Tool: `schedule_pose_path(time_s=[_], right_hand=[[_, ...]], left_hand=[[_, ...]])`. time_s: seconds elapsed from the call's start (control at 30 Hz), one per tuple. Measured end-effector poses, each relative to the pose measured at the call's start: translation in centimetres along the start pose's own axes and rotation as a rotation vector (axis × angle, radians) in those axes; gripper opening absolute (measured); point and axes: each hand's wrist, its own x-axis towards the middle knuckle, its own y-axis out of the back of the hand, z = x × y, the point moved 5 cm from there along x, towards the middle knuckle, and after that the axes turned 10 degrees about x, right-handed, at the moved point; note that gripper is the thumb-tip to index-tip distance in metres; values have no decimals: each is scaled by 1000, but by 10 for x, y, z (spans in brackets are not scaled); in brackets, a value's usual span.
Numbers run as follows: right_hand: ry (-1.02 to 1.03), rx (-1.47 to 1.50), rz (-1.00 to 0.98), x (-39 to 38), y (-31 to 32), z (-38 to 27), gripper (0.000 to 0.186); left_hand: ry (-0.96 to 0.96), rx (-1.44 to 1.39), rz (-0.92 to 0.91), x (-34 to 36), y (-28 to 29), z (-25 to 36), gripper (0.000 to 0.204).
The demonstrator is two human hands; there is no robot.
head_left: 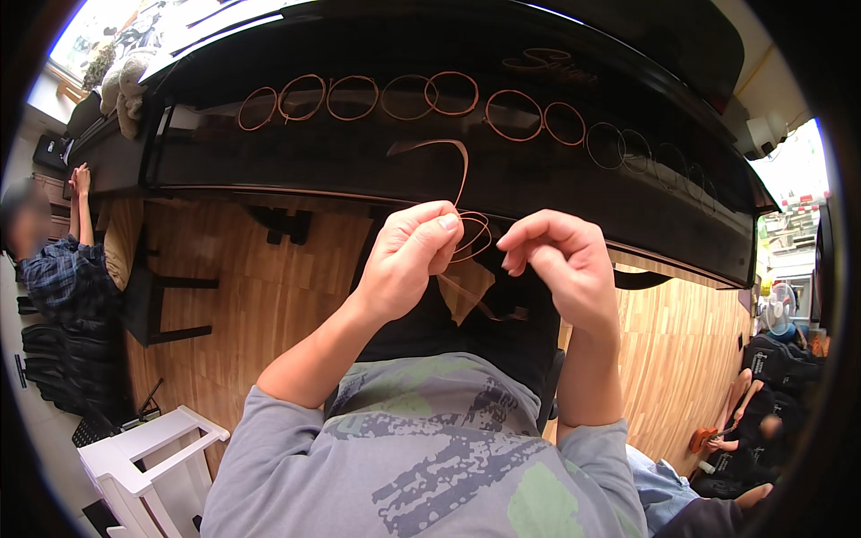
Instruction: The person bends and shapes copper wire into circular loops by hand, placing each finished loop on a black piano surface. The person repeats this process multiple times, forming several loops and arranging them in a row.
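My left hand (420,238) is closed, thumb and forefinger pinching a small coil of copper-coloured wire (477,235). The coil's loops stick out on the right of the fingertips. From the same hand a thin brown strip (465,163) rises and bends to the left over the black piano lid. My right hand (567,255) is just right of the coil, its fingers curled in toward the thumb. What those fingers hold, if anything, is too small to make out. Below the hands, a tan paper piece (468,289) lies over my dark lap.
Several separate wire rings (352,78) lie in a row on the glossy black piano (296,166), coppery ones left, silvery ones right. At far left another person (67,260) sits by the piano. A white stool (134,480) stands lower left; someone at right holds a small orange instrument (704,439).
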Motion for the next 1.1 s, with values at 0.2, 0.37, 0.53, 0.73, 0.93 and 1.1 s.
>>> schedule_pose_path(time_s=[0.2, 0.37, 0.53, 0.73, 0.93, 1.1], right_hand=[[-115, 311, -59, 29, 18, 19, 28], [0, 624, -389, 26, 5, 8, 30], [68, 335, -450, 17, 2, -4, 26], [77, 277, -510, 6, -9, -12, 29], [247, 258, -489, 7, -9, -19, 30], [298, -37, -357, 4, -10, -29, 45]], left_hand=[[52, -196, -186, 0, 0, -6, 28], [88, -125, -206, -2, 0, -7, 28], [93, -103, -107, 0, 5, -6, 29], [92, -131, -49, 3, 5, -6, 29], [91, -174, -40, 4, 8, -6, 29], [106, -255, -34, 4, 13, -4, 29]])
